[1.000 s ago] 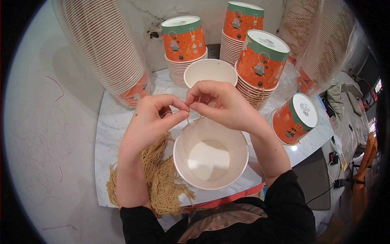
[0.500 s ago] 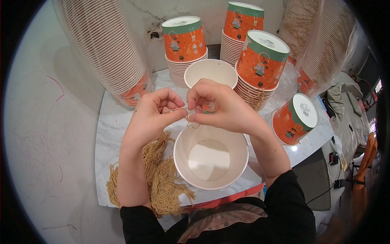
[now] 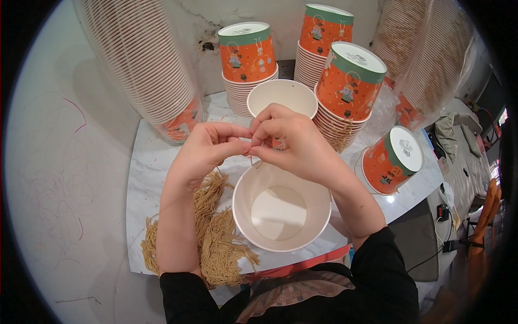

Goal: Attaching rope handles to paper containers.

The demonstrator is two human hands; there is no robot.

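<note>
My left hand (image 3: 208,148) and my right hand (image 3: 291,141) meet above the near paper bucket, thumbs and fingertips pinched together. A thin tan string (image 3: 255,163) is gripped between them, and its short loose end hangs below the fingertips; most of it is hidden. Beneath sits the open white-lined paper bucket (image 3: 322,216), upright, with only its bare bottom showing inside. Under and beside my left forearm lies a heap of tan strings (image 3: 224,248).
Behind my hands stands another open bucket (image 3: 283,93). Upside-down orange-and-green bucket stacks (image 3: 247,59) (image 3: 350,81) line the back, and a single bucket (image 3: 386,164) is at right. Tall plastic-wrapped stacks (image 3: 143,65) rise at both sides. The marble-patterned table (image 3: 151,183) ends near my body.
My left fingers have straightened and closed in on the right fingertips, so the stretch of string between the hands is now mostly covered. The view has shifted slightly.
</note>
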